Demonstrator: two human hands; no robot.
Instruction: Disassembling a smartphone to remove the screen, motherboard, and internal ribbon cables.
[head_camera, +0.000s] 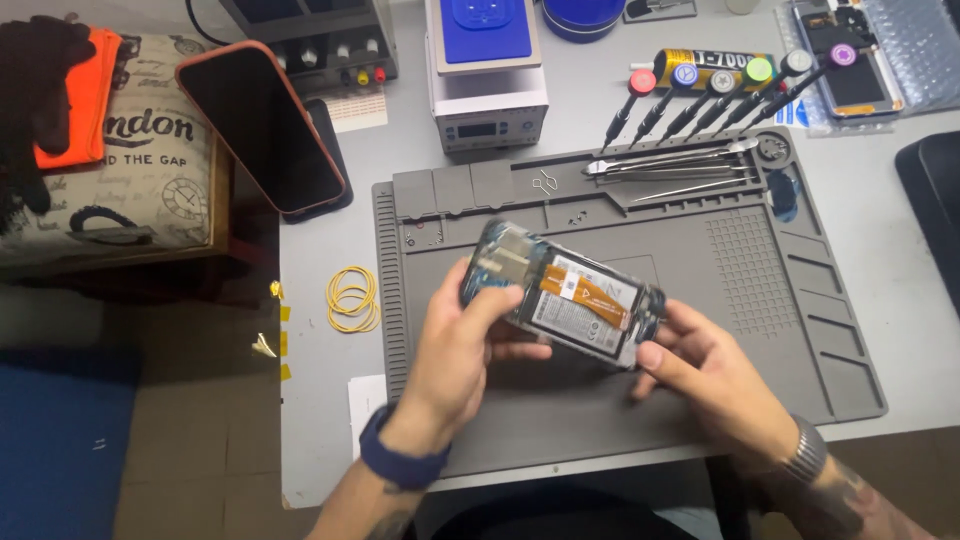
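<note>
Opened phone (575, 295) between left fingers (490, 305) and right fingers (655, 352).

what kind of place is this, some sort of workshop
Most likely a phone repair bench. Both hands hold an opened phone with its battery and orange flex cables bared, over a grey repair mat. A row of precision screwdrivers and tweezers lies behind it.
</note>
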